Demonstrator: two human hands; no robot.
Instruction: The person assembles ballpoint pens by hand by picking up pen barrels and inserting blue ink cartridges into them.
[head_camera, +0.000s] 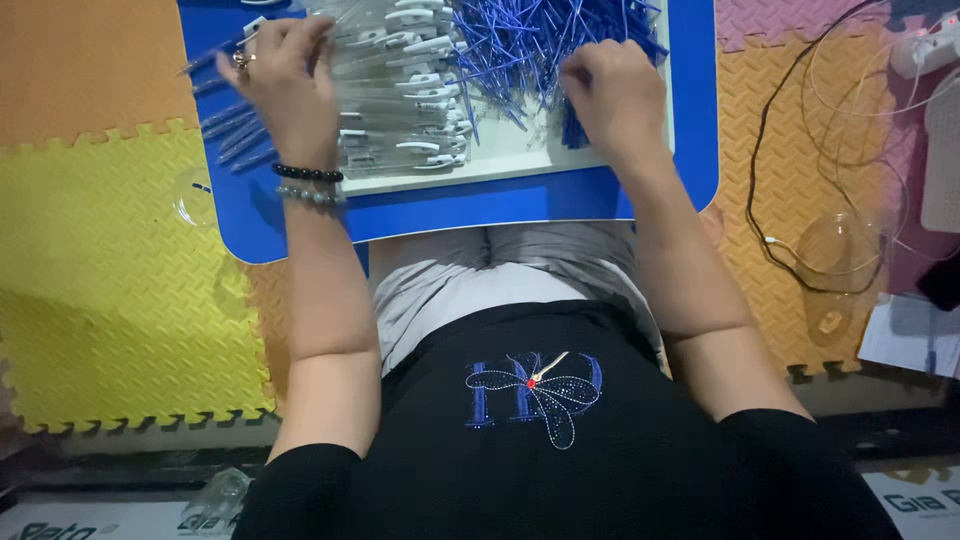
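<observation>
Pen barrels (395, 90), clear with white clips, lie heaped under and just right of the left hand (285, 85), on a pale tray (520, 155) that sits on a blue tabletop (480, 205) across the person's lap. That hand lies palm down over the barrels with its fingers spread and bent onto them; whether it grips any of them I cannot tell. A ring shows on one finger, and two bead bracelets (310, 183), one dark and one grey, circle the wrist below it. A few more blue-tinted pens (232, 130) lie off the tray, just left of this hand, on the blue tabletop.

Blue refills (520, 45), thin and tangled, fill the space between the two hands and reach up to the right hand (615, 95). This hand is curled into a loose fist, knuckles up, closed on a small bunch of the refills that sticks out beneath it toward the tray.

Foam floor mats lie around: a yellow mat (100, 290) well left of the left hand, an orange mat (790, 150) to the right of the right hand. On the orange mat, further right, a dark cable (765, 130) loops beside a clear plastic lid (838, 250).
</observation>
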